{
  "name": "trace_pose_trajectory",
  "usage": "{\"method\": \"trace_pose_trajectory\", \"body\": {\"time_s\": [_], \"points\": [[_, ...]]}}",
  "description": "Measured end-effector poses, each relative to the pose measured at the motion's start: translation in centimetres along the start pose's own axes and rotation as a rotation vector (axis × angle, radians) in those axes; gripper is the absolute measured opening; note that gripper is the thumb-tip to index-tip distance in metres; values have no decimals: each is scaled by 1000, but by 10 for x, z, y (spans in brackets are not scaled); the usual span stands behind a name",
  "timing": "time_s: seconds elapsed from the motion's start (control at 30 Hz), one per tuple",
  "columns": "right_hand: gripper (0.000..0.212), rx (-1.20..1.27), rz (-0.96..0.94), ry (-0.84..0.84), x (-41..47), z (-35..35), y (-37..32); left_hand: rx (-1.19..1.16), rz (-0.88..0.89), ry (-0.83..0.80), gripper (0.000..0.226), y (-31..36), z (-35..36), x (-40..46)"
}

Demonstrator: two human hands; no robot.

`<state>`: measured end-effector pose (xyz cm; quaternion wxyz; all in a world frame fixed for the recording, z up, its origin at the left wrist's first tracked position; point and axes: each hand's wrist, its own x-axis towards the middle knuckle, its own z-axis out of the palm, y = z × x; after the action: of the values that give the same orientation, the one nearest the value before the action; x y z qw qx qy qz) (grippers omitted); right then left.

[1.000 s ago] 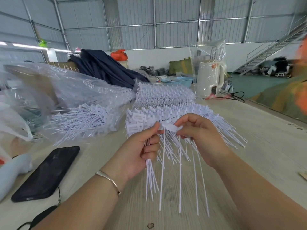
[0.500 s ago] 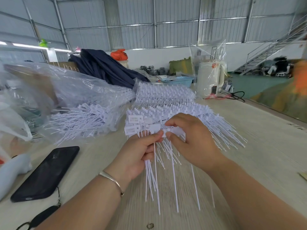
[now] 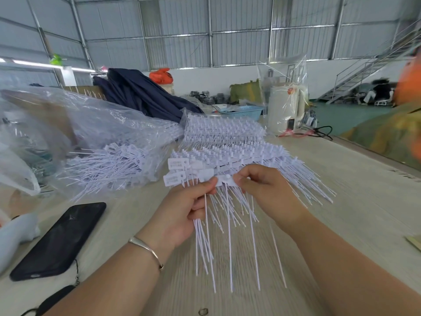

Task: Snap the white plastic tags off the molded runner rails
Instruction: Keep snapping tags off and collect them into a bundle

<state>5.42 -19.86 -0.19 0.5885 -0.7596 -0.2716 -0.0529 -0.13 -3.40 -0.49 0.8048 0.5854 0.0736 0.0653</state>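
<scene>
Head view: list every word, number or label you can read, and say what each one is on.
Nothing can be read.
Printed lines on the two tags held in the left hand: too blurred to read.
Red mark on the white appliance under plastic wrap: too small to read.
Dark marks on the table at the right edge: illegible.

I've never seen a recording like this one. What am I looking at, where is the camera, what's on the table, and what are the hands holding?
There is no machine: a person works bare-handed, filmed by a wide-angle camera on their head looking down. The left hand grips a bundle of thin white plastic tags. The right hand pinches one white tag head between both thumbs. On the pale wooden table lie stacked white runner rails of tags, a clear plastic bag of loose tags and a black phone.
</scene>
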Motion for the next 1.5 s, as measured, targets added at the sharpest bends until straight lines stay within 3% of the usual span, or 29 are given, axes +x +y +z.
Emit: {"method": "trace_pose_trajectory", "body": {"time_s": [0.17, 0.33, 0.5, 0.77, 0.87, 1.0, 1.13, 1.27, 1.5], "points": [[17, 204, 52, -45, 3, -4, -3, -81, -48, -125, 21, 3, -1, -5], [34, 339, 67, -121, 0, -7, -10, -196, -76, -262, 15, 4, -1, -9], [26, 377, 51, -187, -2, -4, -10, -249, -120, -373, 15, 3, 0, -10], [21, 436, 80, -283, -6, 6, -11, -331, -236, -536, 41, -2, 0, -10], [21, 450, 85, -277, -7, 8, -10, -309, -226, -513, 48, -3, 1, -9], [19, 462, 84, -216, -5, 5, -9, -277, -159, -450, 18, 0, 1, -8], [29, 429, 98, -117, 0, -4, -8, -291, -181, -388, 25, 5, -4, -5], [13, 416, 114, -45, 4, -9, -5, -341, -195, -276, 31, 5, -2, -2], [16, 310, 93, 54, 2, -7, -5, -254, -50, -160, 23, 3, -2, -3]]}}
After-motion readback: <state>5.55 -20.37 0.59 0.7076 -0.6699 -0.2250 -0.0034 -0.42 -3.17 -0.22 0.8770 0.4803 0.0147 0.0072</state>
